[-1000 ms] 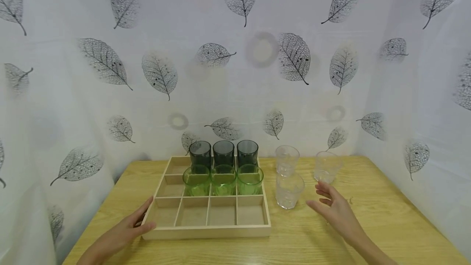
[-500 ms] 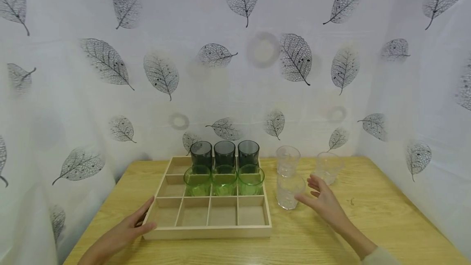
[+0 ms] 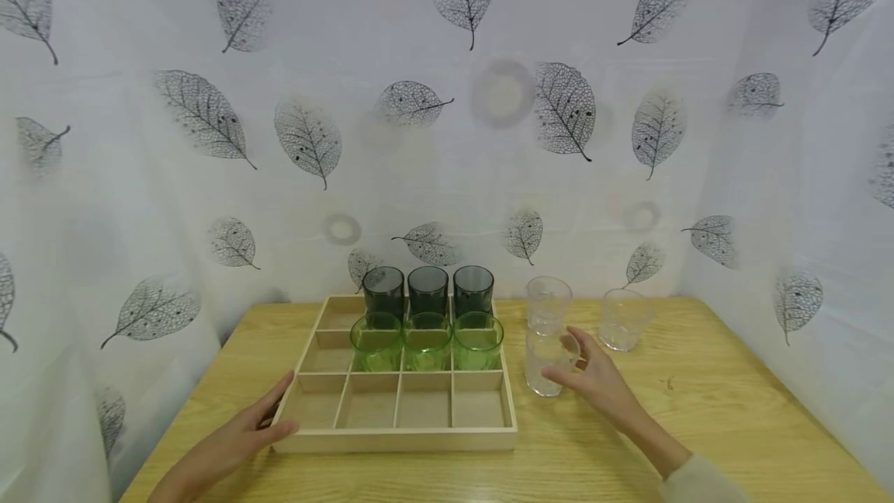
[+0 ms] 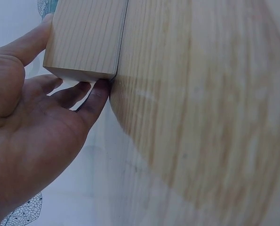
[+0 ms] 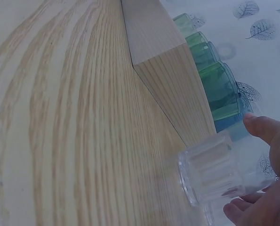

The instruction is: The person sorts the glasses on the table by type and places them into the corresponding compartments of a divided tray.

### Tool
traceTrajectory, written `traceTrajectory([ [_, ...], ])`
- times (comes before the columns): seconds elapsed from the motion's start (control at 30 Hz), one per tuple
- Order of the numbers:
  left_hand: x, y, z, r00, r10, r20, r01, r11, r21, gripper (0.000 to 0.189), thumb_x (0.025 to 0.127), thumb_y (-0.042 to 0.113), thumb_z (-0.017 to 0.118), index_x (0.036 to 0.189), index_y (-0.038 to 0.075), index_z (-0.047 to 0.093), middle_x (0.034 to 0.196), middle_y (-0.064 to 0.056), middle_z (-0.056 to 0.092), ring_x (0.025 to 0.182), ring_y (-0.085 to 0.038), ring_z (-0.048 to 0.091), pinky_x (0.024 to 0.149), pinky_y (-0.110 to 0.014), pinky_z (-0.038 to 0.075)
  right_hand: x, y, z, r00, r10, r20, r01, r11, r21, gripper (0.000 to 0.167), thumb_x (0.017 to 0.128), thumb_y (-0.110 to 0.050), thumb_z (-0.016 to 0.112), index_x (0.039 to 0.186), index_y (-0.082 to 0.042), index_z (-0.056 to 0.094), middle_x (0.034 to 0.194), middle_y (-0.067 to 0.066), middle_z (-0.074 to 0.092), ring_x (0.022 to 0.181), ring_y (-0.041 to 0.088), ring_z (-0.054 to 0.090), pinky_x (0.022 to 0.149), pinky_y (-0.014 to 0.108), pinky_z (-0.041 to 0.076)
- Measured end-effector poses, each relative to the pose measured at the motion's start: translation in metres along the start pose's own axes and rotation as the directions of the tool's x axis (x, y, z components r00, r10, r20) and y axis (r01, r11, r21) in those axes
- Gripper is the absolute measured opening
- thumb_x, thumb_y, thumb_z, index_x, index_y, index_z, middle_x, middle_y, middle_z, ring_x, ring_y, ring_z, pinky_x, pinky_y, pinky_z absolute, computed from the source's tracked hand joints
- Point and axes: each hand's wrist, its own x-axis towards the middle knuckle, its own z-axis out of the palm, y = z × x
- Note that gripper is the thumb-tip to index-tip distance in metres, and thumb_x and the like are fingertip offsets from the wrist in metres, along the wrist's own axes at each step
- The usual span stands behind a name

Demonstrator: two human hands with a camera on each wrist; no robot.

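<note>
A pale wooden divided tray (image 3: 391, 441) stands on the table, with three dark grey glasses (image 3: 428, 293) in its back row and three green glasses (image 3: 427, 344) in its middle row. My left hand (image 3: 230, 441) grips the tray's front left corner, thumb on the rim (image 4: 41, 37) and fingers against the left side. Right of the tray, my right hand (image 3: 601, 383) is around the nearest clear glass (image 3: 541, 367), thumb in front and fingers at its far side. In the right wrist view the clear glass (image 5: 210, 169) lies between the spread thumb and fingers; firm contact is unclear.
Two more clear glasses stand farther back: one directly behind the nearest (image 3: 547, 305), one to the right (image 3: 624, 320). Bare wooden table (image 3: 740, 410) extends to the right. A white curtain with leaf prints (image 3: 419, 192) encloses the back and sides.
My right hand has moved left from beside the rear right glass to the nearest clear glass, bringing its thumb and fingers around it. My left hand stays on the tray corner.
</note>
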Motion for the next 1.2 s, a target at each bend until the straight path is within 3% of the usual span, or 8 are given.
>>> traceTrajectory([
  [0.5,-0.002,0.003,0.001,1.0,0.004,-0.005,-0.004,1.0,0.005,0.081,0.111,0.031,0.05,0.167,0.014,-0.006,0.169,-0.025,-0.013,0.15,-0.053,-0.002,0.115,-0.07,0.019,-0.001,-0.002,0.004,1.0,-0.002,-0.031,0.002,1.0,-0.006,0.086,0.091,-0.024,0.081,0.155,0.008,0.034,0.146,0.029,0.053,0.134,0.043,0.051,0.108,0.059,0.041],
  [0.83,-0.002,0.003,0.002,1.0,0.003,-0.015,-0.003,1.0,0.008,0.082,0.11,0.031,0.052,0.167,0.014,-0.005,0.169,-0.024,-0.012,0.151,-0.052,-0.002,0.116,-0.068,0.019,-0.022,-0.018,-0.001,0.999,0.037,-0.033,-0.038,0.999,-0.029,0.084,0.091,-0.029,0.082,0.157,-0.001,0.037,0.144,0.018,0.058,0.131,0.033,0.055,0.107,0.049,0.043],
  [1.1,-0.001,0.003,0.001,1.0,-0.003,-0.017,0.004,1.0,0.014,0.082,0.11,0.032,0.052,0.167,0.015,-0.005,0.169,-0.023,-0.011,0.151,-0.051,-0.002,0.116,-0.068,0.018,-0.038,-0.039,-0.006,0.999,0.035,-0.027,-0.036,0.999,-0.037,0.084,0.09,-0.03,0.082,0.156,-0.001,0.038,0.142,0.014,0.06,0.131,0.031,0.055,0.11,0.056,0.039],
  [1.2,-0.001,0.002,0.001,1.0,-0.011,-0.016,0.011,1.0,0.011,0.082,0.11,0.032,0.052,0.167,0.016,-0.005,0.169,-0.024,-0.012,0.151,-0.052,-0.003,0.116,-0.07,0.017,-0.043,-0.046,-0.006,0.999,0.031,-0.02,-0.032,0.999,-0.038,0.082,0.09,-0.029,0.083,0.155,-0.001,0.041,0.14,0.011,0.061,0.128,0.028,0.056,0.108,0.046,0.042],
])
